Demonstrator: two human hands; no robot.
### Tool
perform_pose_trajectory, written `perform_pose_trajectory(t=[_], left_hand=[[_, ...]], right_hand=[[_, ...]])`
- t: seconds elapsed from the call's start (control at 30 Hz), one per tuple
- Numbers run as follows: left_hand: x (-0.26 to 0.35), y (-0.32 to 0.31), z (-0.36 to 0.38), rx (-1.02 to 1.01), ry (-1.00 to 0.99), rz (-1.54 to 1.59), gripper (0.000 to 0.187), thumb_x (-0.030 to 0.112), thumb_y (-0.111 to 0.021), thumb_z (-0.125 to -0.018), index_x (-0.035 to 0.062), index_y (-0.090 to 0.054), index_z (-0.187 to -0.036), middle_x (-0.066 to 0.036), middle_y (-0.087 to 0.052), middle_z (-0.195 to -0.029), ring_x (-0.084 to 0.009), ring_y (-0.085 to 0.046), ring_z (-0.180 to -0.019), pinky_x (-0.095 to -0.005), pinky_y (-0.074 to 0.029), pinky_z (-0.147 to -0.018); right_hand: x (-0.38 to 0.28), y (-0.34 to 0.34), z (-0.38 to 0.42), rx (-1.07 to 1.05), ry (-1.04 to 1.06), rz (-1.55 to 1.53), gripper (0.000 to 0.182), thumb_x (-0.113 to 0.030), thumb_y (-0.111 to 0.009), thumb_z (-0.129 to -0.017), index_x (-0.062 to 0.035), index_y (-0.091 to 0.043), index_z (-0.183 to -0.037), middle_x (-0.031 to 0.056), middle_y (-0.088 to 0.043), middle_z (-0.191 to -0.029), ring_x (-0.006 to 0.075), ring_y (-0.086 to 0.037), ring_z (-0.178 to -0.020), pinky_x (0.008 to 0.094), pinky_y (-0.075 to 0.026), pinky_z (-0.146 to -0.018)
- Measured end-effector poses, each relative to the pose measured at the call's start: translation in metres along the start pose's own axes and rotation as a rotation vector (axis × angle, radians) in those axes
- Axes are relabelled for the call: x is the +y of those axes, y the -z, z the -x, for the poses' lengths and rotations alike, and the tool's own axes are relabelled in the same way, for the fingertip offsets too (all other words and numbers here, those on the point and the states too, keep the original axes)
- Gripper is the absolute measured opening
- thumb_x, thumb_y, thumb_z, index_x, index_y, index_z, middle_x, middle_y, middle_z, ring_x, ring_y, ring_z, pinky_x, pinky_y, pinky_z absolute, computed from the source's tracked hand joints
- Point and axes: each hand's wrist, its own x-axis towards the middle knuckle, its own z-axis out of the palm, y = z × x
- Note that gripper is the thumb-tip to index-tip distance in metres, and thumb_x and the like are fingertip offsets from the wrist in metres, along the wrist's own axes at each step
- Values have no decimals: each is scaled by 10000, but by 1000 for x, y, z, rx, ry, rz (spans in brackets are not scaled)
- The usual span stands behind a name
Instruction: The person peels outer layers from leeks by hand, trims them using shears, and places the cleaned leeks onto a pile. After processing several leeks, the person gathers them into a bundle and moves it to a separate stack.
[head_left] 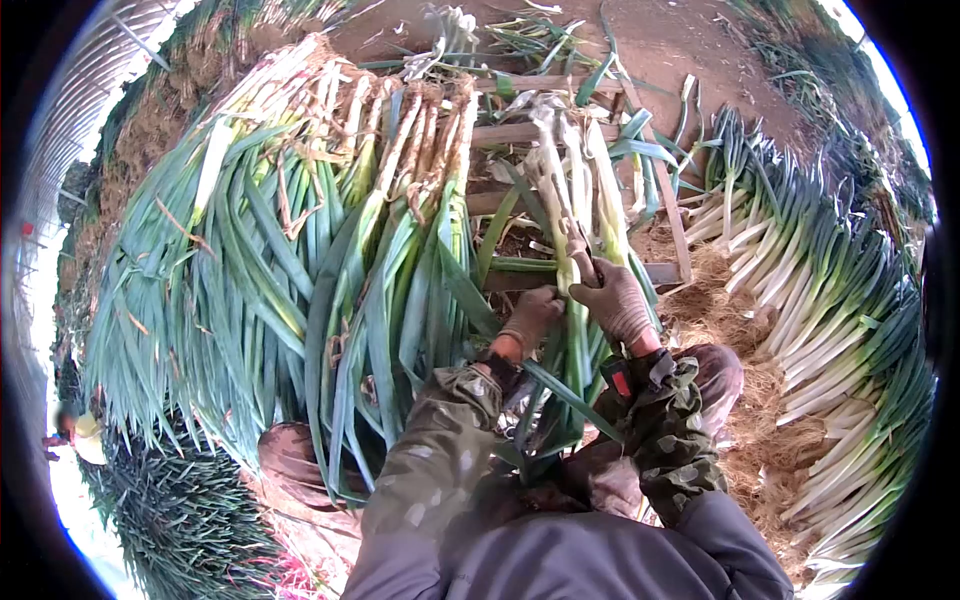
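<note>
In front of me, a few leeks (606, 190) lie with their pale stalks pointing away and green leaves running toward my lap. My left hand (532, 318), in a knit glove, is closed on the leaf end of one leek. Just to its right, my gloved right hand (614, 302) grips the same leek a little higher, thumb and forefinger around the stalk. Dry outer skin hangs loose on the stalks. Beneath them is a slatted wooden frame (655, 150). Left of my hands lies a thick heap of leeks (280, 240) with brown, unpeeled roots.
A long row of peeled white leeks (800, 310) runs down the right side. Straw-like root trimmings (735, 330) cover the ground beside my right knee. Dark green leaf tops (180, 510) fill the lower left. A person (78, 435) is at the far left edge.
</note>
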Motion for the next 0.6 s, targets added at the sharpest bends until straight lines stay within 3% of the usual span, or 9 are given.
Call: perform_pose_trajectory(t=[0.07, 0.13, 0.17, 0.27, 0.33, 0.37, 0.4, 0.5, 0.6], left_hand=[[-45, -53, 2, 108, -44, 452, 238, 186, -570, -927, 43, -671, -1089, -205, -683, -975, -332, -680, -888, -418, -528, -797], [11, -41, 18, 346, -199, -360, 253, 178, -577, -939, 42, -656, -1137, -180, -681, -968, -301, -686, -874, -406, -550, -792], [45, 0, 23, 341, -87, -445, 268, 174, -582, -942, 33, -644, -1161, -164, -682, -980, -286, -688, -867, -405, -560, -787], [114, 96, 28, 487, 175, -538, 345, 250, -656, -929, 12, -628, -1177, -147, -651, -1094, -289, -691, -833, -454, -579, -713], [103, 143, 25, 556, 184, -905, 290, 218, -687, -885, 60, -658, -1125, -157, -654, -1109, -355, -682, -914, -451, -562, -801], [104, 157, 27, 486, 281, -941, 282, 188, -686, -861, 72, -668, -1117, -160, -657, -1135, -391, -664, -979, -465, -540, -851], [97, 165, 31, 492, 269, -928, 302, 176, -682, -849, 68, -666, -1131, -158, -659, -1146, -395, -657, -994, -474, -535, -853], [94, 172, 33, 450, 282, -939, 343, 164, -678, -833, 70, -676, -1163, -146, -669, -1181, -383, -656, -1028, -474, -529, -873], [88, 175, 27, 432, 231, -920, 353, 159, -679, -828, 80, -697, -1172, -141, -677, -1203, -366, -661, -1047, -462, -525, -902]], right_hand=[[-12, -6, 3, -27, 44, 26, 408, -295, -775, -788, 1, -669, -1048, 199, -696, -835, 273, -680, -753, 410, -527, -737], [-21, -11, 5, -28, 93, 19, 401, -276, -773, -794, 7, -670, -1058, 161, -698, -836, 238, -652, -733, 388, -530, -719], [-33, -12, 9, 3, 79, 17, 390, -255, -772, -801, 13, -672, -1066, 119, -686, -808, 194, -612, -694, 366, -527, -698], [-40, -35, 10, -92, 10, 49, 386, -245, -760, -803, -16, -682, -1104, 150, -715, -842, 213, -680, -738, 366, -572, -766], [-47, -54, 22, -157, 54, 91, 346, -241, -761, -791, -25, -664, -1044, 173, -686, -817, 253, -679, -741, 388, -545, -735], [-46, -65, 24, -142, 117, 133, 341, -245, -763, -784, -29, -654, -1023, 183, -672, -807, 280, -677, -740, 399, -534, -725], [-44, -74, 24, -114, 123, 7, 345, -260, -764, -765, -31, -638, -990, 201, -654, -795, 339, -663, -737, 422, -515, -711], [-47, -90, 21, -131, 123, 87, 312, -283, -719, -793, -37, -586, -932, 241, -661, -819, 447, -658, -839, 505, -522, -758], [-46, -98, 16, -111, 103, 168, 307, -277, -720, -787, -40, -590, -932, 238, -674, -844, 450, -663, -854, 520, -524, -773]])
